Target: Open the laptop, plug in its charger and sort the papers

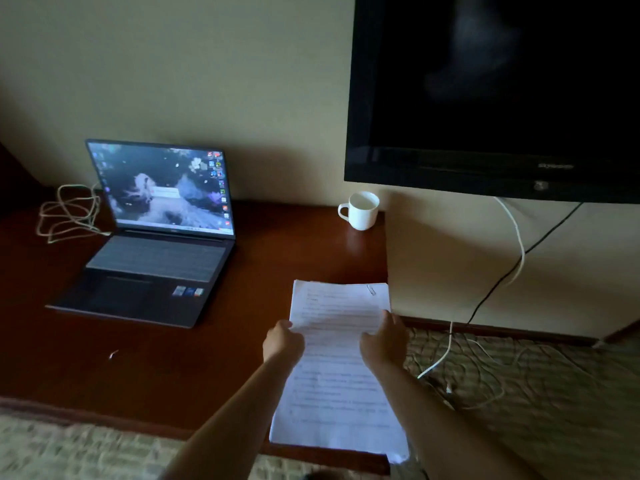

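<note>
two hands hold a stack of papers at the desk's right end: left hand and right hand pinch its side edges. open laptop sits left.

Two bare forearms come in from the bottom edge, with no sleeve, watch, bracelet or ring showing on either. The left hand and right hand are ungloved. Motion blur softens the fingers, so nails cannot be made out.

Head view, forward and down.
</note>
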`<state>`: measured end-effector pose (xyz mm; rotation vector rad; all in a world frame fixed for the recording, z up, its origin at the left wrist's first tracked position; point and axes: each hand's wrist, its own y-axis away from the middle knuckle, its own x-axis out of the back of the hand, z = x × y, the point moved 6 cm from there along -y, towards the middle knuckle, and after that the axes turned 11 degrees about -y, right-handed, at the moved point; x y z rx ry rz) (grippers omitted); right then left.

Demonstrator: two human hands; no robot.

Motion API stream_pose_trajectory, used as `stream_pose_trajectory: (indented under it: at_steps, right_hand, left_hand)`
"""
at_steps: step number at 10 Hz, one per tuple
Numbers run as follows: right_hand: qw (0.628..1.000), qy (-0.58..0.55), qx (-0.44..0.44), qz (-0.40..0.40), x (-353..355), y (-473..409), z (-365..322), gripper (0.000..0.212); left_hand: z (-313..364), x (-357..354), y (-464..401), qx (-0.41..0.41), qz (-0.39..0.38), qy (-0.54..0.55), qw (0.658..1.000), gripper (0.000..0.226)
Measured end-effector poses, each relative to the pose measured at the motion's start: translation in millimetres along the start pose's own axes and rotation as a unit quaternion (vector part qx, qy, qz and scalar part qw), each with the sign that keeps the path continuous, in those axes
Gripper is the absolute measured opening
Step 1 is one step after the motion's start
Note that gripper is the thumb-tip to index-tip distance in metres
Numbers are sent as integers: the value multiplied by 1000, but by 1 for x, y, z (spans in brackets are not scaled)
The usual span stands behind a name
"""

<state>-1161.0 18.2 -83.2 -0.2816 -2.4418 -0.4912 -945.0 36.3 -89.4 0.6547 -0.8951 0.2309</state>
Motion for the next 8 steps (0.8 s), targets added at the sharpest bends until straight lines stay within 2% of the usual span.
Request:
stream_pose_trajectory:
  at_steps: [1, 2, 3, 5, 6, 7, 8]
  right_hand:
    - [994, -56, -90, -37, -6, 20, 43, 62]
    - [984, -109, -124, -69, -15, 35, 65, 69]
    - [985, -114, -98, -78, -19, 38, 71, 78]
    - [982, -133, -96, -94, -22, 45, 79, 80]
    - [989, -52, -101, -92, -12, 52, 69, 78]
    - [994, 75, -25, -81, -6, 74, 35, 81]
    - [991, 8, 10, -134, -36, 97, 7, 74]
  left_hand:
    - [-23, -12, 29, 49, -17, -20, 998, 43]
    - [-31, -18, 47, 56, -17, -32, 998, 50]
    - [-30, -21, 57, 50, -5, -8, 999, 37]
    - [-36, -22, 61, 16, -31, 31, 999, 34]
    - [-35, -14, 62, 11, -55, 37, 998, 41]
    - [-44, -4, 60, 14, -47, 37, 998, 43]
    - [-61, 9, 58, 17, -39, 26, 999, 46]
